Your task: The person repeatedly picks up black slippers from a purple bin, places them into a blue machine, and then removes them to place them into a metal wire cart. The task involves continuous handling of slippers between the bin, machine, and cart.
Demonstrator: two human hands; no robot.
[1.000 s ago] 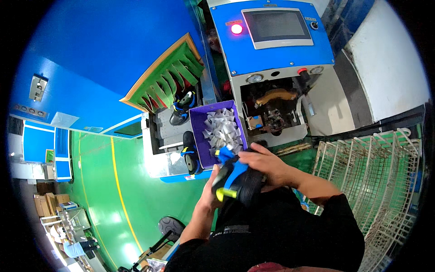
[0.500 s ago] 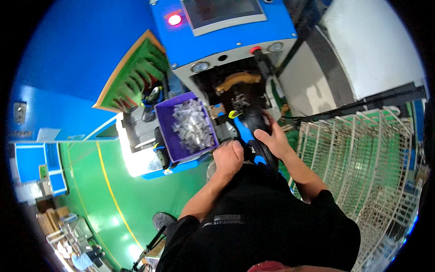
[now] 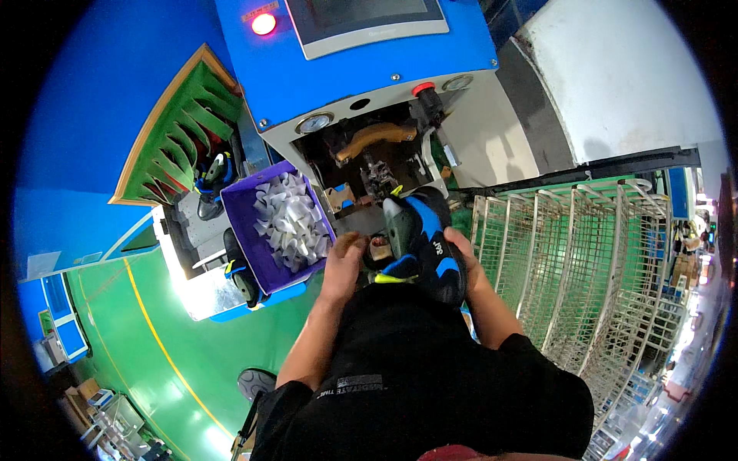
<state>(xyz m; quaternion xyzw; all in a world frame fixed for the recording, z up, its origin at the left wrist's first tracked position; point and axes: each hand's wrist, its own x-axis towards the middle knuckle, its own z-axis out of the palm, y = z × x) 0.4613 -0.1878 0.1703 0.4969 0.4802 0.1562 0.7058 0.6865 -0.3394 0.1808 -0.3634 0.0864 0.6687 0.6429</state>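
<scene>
- White characters mark the black-and-blue shoe (image 3: 443, 230); pale lettering crosses the black shirt (image 3: 407, 346).
- The right hand (image 3: 467, 260) holds the shoe, which lies at its ten o'clock.
- The left hand (image 3: 344, 265), fingers curled, has the shoe at three o'clock; I cannot tell whether it grips anything.
- Purple bin (image 3: 244, 230): left hand's ten o'clock.

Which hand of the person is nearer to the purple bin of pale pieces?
The left. The left hand is close by the right edge of the purple bin; the right hand is farther right, at the right side of the shoe.
</scene>
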